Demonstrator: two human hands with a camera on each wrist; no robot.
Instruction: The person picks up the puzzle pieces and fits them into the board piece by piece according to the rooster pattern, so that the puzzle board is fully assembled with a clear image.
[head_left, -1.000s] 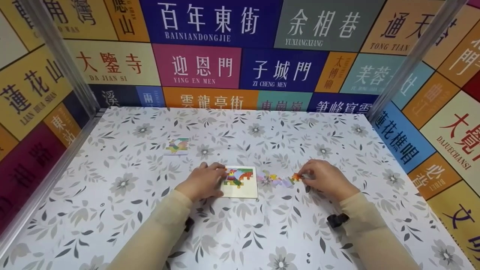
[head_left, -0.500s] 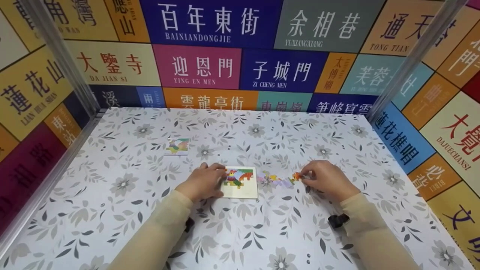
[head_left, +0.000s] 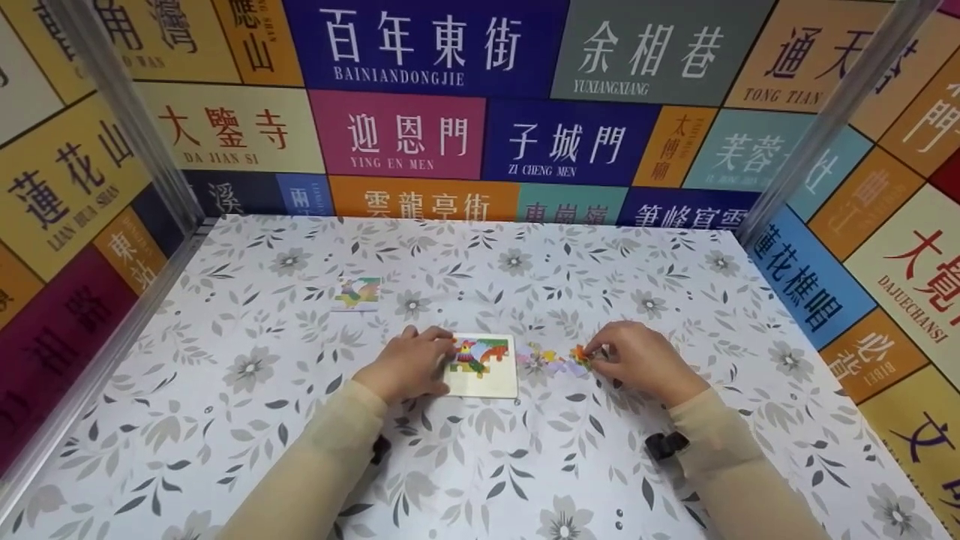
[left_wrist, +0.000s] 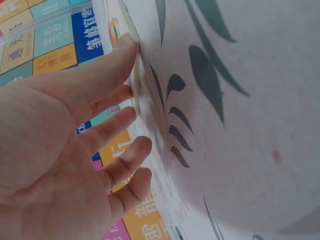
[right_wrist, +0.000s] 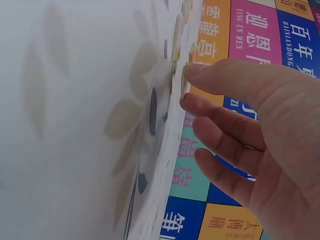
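Observation:
A small cream-framed jigsaw board [head_left: 491, 384] lies mid-table, part of a colourful bird picture [head_left: 480, 351] filling its upper area. My left hand [head_left: 409, 364] holds the board at its left side, thumb toward the near corner and fingertips toward the far one; in the left wrist view the thumb [left_wrist: 112, 62] presses the board's edge. To the right, my right hand [head_left: 649, 361] pinches an orange and green puzzle piece [head_left: 578, 355] between thumb and index finger, low over the tabletop. Its other fingers [right_wrist: 220, 170] are loosely bent. Loose puzzle pieces [head_left: 536, 356] lie between board and right hand.
Farther back on the left lies a small square picture card [head_left: 357, 293] with a similar bird design. A white floral cloth [head_left: 517, 285] covers the table. Colourful sign-printed walls [head_left: 405, 135] rise behind and at both sides, with clear posts [head_left: 821, 124] at the corners.
My right hand has moved slightly left with the orange and green puzzle piece, toward the loose pieces. My left hand stays in place on the board.

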